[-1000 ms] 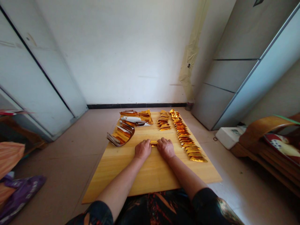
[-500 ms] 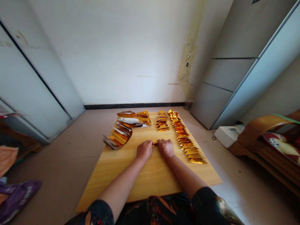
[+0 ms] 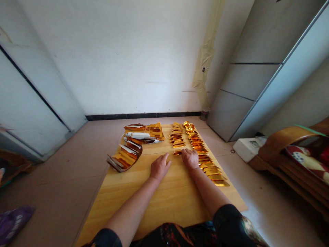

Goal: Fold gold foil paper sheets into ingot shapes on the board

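My right hand is closed on a small folded gold foil piece, holding it just below the short row of folded gold pieces on the wooden board. To its left my left hand lies flat on the board with the fingers stretched out and nothing in it. A long row of folded gold pieces runs along the board's right side, beside my right hand.
A curved stack of unfolded gold foil sheets lies at the board's left, with more gold sheets at the back. A white box and a wooden chair stand at the right. A grey cabinet is behind.
Both hands were pressed together on one gold piece. Now they are apart: my right hand has carried the piece forward toward the short row, and my left hand has opened flat on the board.
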Available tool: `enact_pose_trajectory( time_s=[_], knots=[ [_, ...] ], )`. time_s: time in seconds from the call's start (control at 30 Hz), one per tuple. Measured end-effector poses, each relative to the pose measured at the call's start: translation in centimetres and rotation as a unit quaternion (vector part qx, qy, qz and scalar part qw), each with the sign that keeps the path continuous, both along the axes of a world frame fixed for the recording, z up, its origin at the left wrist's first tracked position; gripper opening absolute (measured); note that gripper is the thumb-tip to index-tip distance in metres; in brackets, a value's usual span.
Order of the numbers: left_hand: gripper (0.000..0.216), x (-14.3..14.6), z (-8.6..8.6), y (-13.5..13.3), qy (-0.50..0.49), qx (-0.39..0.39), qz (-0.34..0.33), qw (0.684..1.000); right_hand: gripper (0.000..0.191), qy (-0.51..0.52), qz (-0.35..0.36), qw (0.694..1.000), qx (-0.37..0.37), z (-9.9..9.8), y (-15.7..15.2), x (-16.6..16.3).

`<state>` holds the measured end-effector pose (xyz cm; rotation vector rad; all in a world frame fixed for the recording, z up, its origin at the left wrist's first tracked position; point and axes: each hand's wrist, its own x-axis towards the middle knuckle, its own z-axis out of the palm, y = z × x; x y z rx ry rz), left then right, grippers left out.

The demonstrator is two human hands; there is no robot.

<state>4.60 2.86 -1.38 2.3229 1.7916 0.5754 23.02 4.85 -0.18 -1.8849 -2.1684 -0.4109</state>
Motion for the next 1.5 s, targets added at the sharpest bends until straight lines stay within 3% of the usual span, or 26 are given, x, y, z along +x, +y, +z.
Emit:
enact_pose_trajectory(
  time_s=[1.13, 1.4, 1.5],
  knots=[
    [0.022, -0.4, -0.5, -0.6, -0.047, 0.003, -0.019, 0.999, 0.022, 0.009, -0.093, 0.993, -0.078, -0.3, 3.5, -0.3],
    [0.02, -0.3, -0.4, -0.7, -0.044, 0.006, -0.019, 0.999, 0.02, 0.025, -0.139, 0.987, -0.081, 0.1, 2.7, -1.1],
    [0.021, -0.3, -0.4, -0.7, -0.045, 0.007, -0.018, 0.999, 0.018, 0.026, -0.121, 0.989, -0.077, 0.1, 1.6, -1.4]
  ],
)
